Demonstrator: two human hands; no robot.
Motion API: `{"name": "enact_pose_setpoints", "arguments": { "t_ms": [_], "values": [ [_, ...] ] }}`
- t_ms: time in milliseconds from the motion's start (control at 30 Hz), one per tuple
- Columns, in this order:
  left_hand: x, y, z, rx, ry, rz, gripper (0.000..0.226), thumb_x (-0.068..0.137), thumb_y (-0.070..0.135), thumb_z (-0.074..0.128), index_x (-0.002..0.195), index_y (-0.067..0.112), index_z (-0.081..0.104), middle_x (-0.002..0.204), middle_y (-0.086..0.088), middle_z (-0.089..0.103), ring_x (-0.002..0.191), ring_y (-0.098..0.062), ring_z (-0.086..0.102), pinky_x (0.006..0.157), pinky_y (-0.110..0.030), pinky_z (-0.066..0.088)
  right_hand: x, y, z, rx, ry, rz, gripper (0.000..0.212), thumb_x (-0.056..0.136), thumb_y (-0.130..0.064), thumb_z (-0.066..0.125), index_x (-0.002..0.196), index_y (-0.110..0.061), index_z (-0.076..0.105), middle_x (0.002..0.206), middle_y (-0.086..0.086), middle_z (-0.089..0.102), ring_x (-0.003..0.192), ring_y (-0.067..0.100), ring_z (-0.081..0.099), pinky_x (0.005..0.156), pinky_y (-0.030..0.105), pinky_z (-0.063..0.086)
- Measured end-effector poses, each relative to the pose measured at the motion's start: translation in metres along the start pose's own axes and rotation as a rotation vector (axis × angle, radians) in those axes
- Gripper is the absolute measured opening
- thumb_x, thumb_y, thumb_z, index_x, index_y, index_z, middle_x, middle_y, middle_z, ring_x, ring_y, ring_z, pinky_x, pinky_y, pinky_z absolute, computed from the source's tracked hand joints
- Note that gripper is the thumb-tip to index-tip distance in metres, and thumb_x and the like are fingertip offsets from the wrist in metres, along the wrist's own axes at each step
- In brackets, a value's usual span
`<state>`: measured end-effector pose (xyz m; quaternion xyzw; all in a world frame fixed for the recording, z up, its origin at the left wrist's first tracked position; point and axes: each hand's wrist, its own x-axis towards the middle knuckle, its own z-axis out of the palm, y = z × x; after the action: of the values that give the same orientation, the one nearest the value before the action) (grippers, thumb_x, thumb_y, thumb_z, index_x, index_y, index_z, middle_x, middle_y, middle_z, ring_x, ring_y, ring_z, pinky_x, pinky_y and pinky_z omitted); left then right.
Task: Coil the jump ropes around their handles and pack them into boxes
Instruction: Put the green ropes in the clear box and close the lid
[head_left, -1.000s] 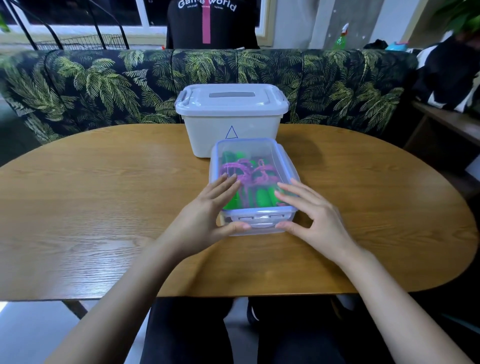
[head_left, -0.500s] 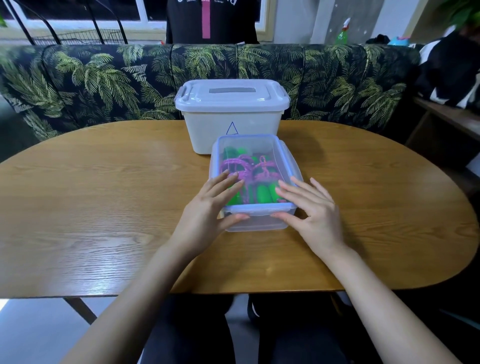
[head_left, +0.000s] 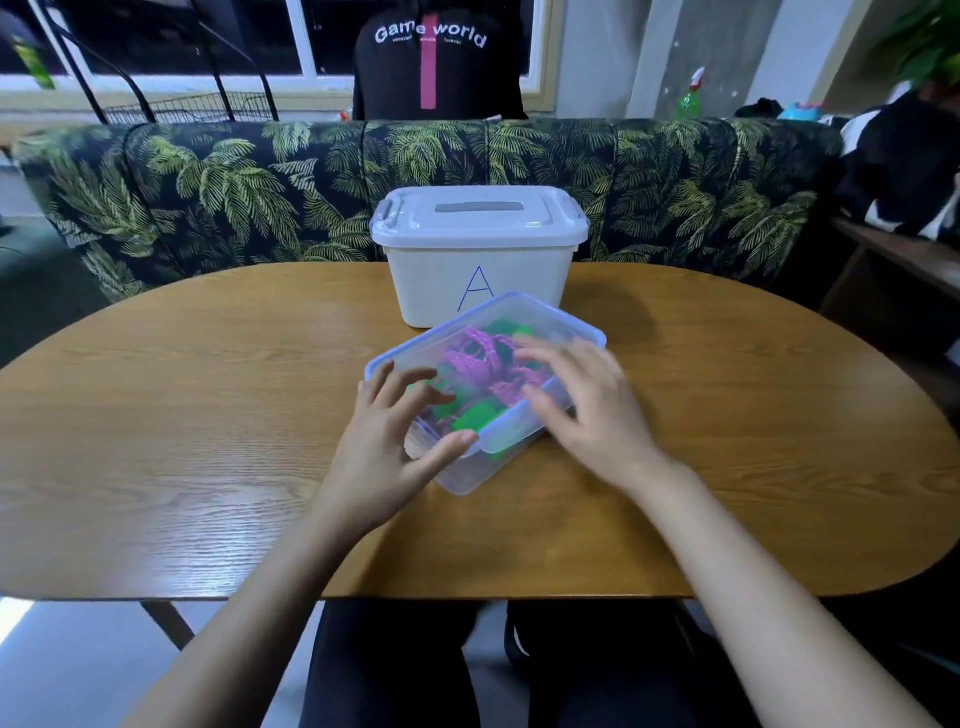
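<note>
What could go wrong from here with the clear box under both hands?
1. The clear box sits askew, its far corner close to the white bin; turning it could bump the bin.
2. The left hand and right hand rest mainly on the lid. Whether it is latched is unclear, so lifting by it might pop it and spill the jump rope.

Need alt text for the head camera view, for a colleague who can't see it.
Both hands rest on the lid of a clear box, left hand at its near corner, right hand, blurred, on its right side. Inside lie purple jump rope and green handles. It sits askew on a wooden table before a white bin.
</note>
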<state>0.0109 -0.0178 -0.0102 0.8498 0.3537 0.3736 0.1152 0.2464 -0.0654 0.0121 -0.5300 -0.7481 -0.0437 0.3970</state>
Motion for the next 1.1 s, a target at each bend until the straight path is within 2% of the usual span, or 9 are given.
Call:
{"name": "enact_pose_setpoints", "arguments": {
  "t_ms": [100, 200, 267, 367, 500, 600, 700, 833, 1100],
  "values": [
    [0.004, -0.023, -0.005, -0.096, -0.062, -0.037, 0.057, 0.086, 0.076, 0.044, 0.11, 0.029, 0.064, 0.138, 0.015, 0.051, 0.147, -0.013, 0.024, 0.118, -0.047, 0.018, -0.002, 0.043, -0.02, -0.174, -0.196, 0.123, 0.056, 0.095, -0.062, 0.03, 0.135, -0.034, 0.057, 0.151, -0.012, 0.045, 0.145, 0.007, 0.031, 0.123, 0.045, 0.009],
    [0.018, -0.053, -0.014, 0.03, -0.088, -0.075, 0.057, 0.089, 0.077, 0.034, 0.126, 0.041, 0.058, 0.149, 0.02, 0.038, 0.15, -0.014, 0.013, 0.115, -0.061, 0.004, -0.017, 0.051, -0.024, -0.204, -0.147, 0.082, 0.054, 0.095, -0.062, 0.035, 0.135, -0.034, 0.059, 0.141, -0.015, 0.054, 0.124, 0.009, 0.049, 0.118, 0.045, 0.022],
    [0.027, -0.061, -0.018, 0.053, -0.062, -0.083, 0.04, 0.098, 0.053, 0.046, 0.13, 0.032, 0.061, 0.146, 0.016, 0.039, 0.147, -0.018, 0.026, 0.115, -0.067, 0.011, -0.024, 0.046, -0.023, -0.217, -0.083, 0.02, 0.05, 0.095, -0.058, 0.042, 0.131, -0.03, 0.063, 0.133, -0.014, 0.061, 0.103, 0.008, 0.048, 0.105, 0.038, 0.037],
    [0.029, -0.047, -0.013, -0.036, -0.082, -0.024, 0.042, 0.099, 0.048, 0.045, 0.134, 0.03, 0.059, 0.145, 0.014, 0.046, 0.14, -0.01, 0.041, 0.116, -0.042, 0.031, -0.025, 0.048, -0.02, -0.204, -0.041, -0.015, 0.046, 0.093, -0.052, 0.05, 0.127, -0.027, 0.067, 0.124, -0.013, 0.065, 0.095, 0.009, 0.043, 0.085, 0.031, 0.043],
    [0.024, -0.038, -0.001, 0.18, -0.075, 0.072, 0.057, 0.092, 0.066, 0.04, 0.129, 0.029, 0.064, 0.14, 0.007, 0.055, 0.133, -0.021, 0.047, 0.105, -0.042, 0.039, -0.022, 0.054, -0.016, -0.089, -0.072, 0.036, 0.042, 0.09, -0.056, 0.054, 0.119, -0.03, 0.07, 0.134, -0.01, 0.059, 0.123, 0.011, 0.043, 0.105, 0.042, 0.037],
    [0.027, -0.037, 0.006, 0.11, -0.081, 0.07, 0.06, 0.091, 0.061, 0.051, 0.131, 0.017, 0.06, 0.141, 0.01, 0.053, 0.141, -0.009, 0.037, 0.119, -0.041, 0.02, -0.025, 0.056, -0.018, 0.045, -0.135, 0.154, 0.043, 0.087, -0.066, 0.051, 0.122, -0.044, 0.062, 0.148, -0.017, 0.046, 0.147, 0.011, 0.024, 0.121, 0.04, 0.012],
    [0.027, -0.04, 0.01, 0.054, -0.067, 0.056, 0.071, 0.085, 0.056, 0.054, 0.14, 0.011, 0.052, 0.132, 0.013, 0.058, 0.14, -0.006, 0.037, 0.121, -0.042, 0.023, -0.021, 0.053, -0.018, 0.018, -0.108, 0.165, 0.043, 0.083, -0.067, 0.053, 0.119, -0.044, 0.061, 0.143, -0.018, 0.049, 0.144, 0.01, 0.031, 0.123, 0.045, 0.011],
    [0.027, -0.039, 0.012, 0.09, -0.014, 0.086, 0.057, 0.084, 0.053, 0.057, 0.131, 0.02, 0.062, 0.144, 0.003, 0.053, 0.137, -0.007, 0.043, 0.118, -0.043, 0.03, -0.02, 0.053, -0.016, -0.046, -0.071, 0.132, 0.059, 0.079, -0.061, 0.057, 0.129, -0.028, 0.064, 0.139, -0.015, 0.053, 0.139, 0.012, 0.039, 0.122, 0.05, 0.016],
    [0.026, -0.038, 0.022, 0.145, 0.106, 0.077, 0.044, 0.087, 0.047, 0.062, 0.12, 0.02, 0.07, 0.134, 0.003, 0.062, 0.128, -0.006, 0.053, 0.113, -0.042, 0.037, -0.023, 0.056, -0.004, -0.169, 0.032, 0.019, 0.05, 0.083, -0.048, 0.061, 0.12, -0.015, 0.07, 0.129, 0.0, 0.064, 0.129, 0.03, 0.054, 0.116, 0.05, 0.028]
  ]
}}
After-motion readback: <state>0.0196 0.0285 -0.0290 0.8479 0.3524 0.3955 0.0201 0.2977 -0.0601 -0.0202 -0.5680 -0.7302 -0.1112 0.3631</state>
